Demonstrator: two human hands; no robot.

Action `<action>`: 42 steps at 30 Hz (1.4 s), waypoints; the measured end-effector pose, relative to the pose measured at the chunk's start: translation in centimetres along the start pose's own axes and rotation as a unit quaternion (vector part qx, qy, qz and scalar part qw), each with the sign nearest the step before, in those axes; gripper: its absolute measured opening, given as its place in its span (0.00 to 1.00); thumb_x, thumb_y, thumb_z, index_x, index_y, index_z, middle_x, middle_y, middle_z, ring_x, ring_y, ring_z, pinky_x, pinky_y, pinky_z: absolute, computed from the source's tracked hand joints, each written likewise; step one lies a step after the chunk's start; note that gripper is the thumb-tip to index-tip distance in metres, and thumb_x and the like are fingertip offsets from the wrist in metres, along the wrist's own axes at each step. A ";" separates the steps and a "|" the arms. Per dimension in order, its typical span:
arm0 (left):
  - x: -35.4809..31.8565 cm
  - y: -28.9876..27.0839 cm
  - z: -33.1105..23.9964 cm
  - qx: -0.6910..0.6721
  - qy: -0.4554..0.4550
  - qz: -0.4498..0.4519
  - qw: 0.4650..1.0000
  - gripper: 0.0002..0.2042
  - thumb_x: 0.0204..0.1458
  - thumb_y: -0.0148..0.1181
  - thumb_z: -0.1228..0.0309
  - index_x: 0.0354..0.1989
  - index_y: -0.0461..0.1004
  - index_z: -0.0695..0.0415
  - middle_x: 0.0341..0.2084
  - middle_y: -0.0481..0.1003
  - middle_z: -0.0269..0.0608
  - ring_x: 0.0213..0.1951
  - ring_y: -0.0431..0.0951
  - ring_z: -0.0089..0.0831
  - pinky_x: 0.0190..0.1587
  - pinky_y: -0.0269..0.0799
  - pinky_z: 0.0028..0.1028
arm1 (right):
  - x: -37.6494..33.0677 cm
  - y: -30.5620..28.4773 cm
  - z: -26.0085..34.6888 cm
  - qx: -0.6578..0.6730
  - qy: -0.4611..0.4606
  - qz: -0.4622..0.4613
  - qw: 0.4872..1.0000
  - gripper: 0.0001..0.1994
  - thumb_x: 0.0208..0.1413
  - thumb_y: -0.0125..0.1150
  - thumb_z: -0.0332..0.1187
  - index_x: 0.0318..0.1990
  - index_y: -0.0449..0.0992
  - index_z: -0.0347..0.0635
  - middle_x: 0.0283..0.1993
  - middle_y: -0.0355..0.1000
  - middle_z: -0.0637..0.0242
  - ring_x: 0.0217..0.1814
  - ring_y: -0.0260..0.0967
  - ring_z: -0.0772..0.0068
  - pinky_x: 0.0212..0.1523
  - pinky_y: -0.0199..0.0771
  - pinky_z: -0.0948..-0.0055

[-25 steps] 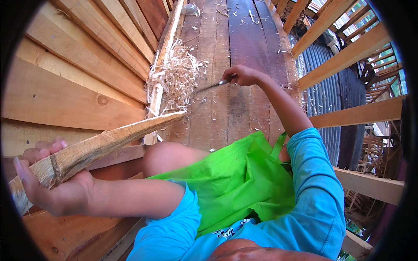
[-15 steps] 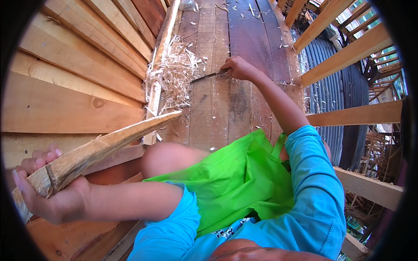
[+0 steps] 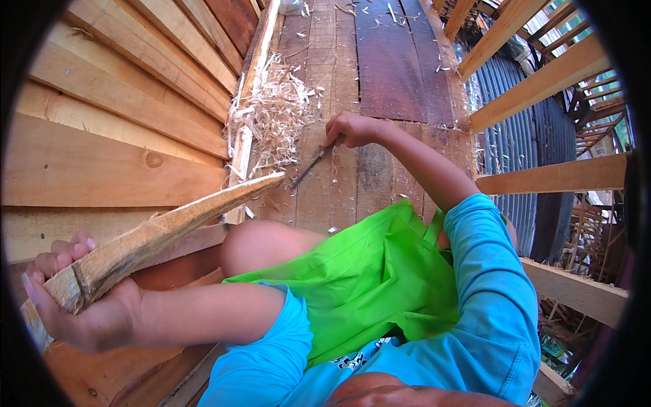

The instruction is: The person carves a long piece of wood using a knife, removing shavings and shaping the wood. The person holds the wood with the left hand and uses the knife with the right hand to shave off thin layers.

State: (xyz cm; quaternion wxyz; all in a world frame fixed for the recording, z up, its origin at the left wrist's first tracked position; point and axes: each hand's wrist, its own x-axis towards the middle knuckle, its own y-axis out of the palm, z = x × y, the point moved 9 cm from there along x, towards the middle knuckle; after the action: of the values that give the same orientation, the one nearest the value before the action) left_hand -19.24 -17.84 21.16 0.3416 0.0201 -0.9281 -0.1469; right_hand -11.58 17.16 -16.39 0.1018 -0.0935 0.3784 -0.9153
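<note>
Since the earlier frames, the right hand [image 3: 354, 129] has been drawing back along the floorboards toward the body, bringing the knife [image 3: 313, 164] with it, so the blade tip is now sitting closer to the pointed end of the wooden stake [image 3: 163, 234] than it was. That hand is curling shut around the knife's handle, with the narrow blade sticking out below the fist and slanting down to the left over the plank floor [image 3: 380, 74].

At the lower left, the left hand [image 3: 71, 298] is clamping the thick, rough butt of the stake, fingers wrapping over the top and the thumb pressing from below. From this grip the stake is running up and to the right, tapering to a pale, freshly cut point that is hanging just above the bare knee [image 3: 261, 244] and well away from the left hand. The knife tip and the stake's point are lying near each other but not touching.

Behind the point, a heap of curly wood shavings [image 3: 274, 112] is lying on the floor against the plank wall [image 3: 108, 136].
</note>
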 end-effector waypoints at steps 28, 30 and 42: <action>0.7 -1.9 0.2 -0.053 -0.030 0.044 0.997 0.11 0.55 0.50 0.64 0.25 0.64 0.56 0.21 0.62 0.37 0.26 0.62 0.29 0.33 0.61 0.34 | -1.3 -12.2 6.2 -0.289 -0.016 -0.191 0.938 0.18 0.32 0.57 0.13 0.31 0.82 0.46 0.31 0.67 0.70 0.41 0.65 0.66 0.46 0.68 0.66; 0.7 -1.8 0.2 -0.050 -0.033 0.033 0.998 0.11 0.55 0.51 0.65 0.25 0.64 0.56 0.20 0.62 0.36 0.26 0.62 0.29 0.33 0.61 0.34 | -1.6 -13.2 6.4 -0.295 -0.012 -0.203 0.933 0.18 0.35 0.59 0.13 0.33 0.82 0.44 0.33 0.70 0.67 0.42 0.67 0.64 0.45 0.69 0.65; 0.5 -2.2 -0.3 -0.029 -0.010 0.017 0.999 0.12 0.57 0.48 0.63 0.25 0.62 0.55 0.23 0.63 0.38 0.25 0.63 0.28 0.31 0.63 0.31 | 0.9 -4.4 4.3 0.000 0.040 0.002 0.999 0.22 0.35 0.57 0.11 0.38 0.84 0.43 0.33 0.74 0.61 0.37 0.72 0.62 0.38 0.72 0.66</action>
State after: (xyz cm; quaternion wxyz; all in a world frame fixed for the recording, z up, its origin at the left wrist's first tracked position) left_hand -19.56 -20.06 21.01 0.3355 -0.0075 -0.9269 -0.1683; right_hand -11.88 17.03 -10.18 0.0889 -0.0559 0.3820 -0.9182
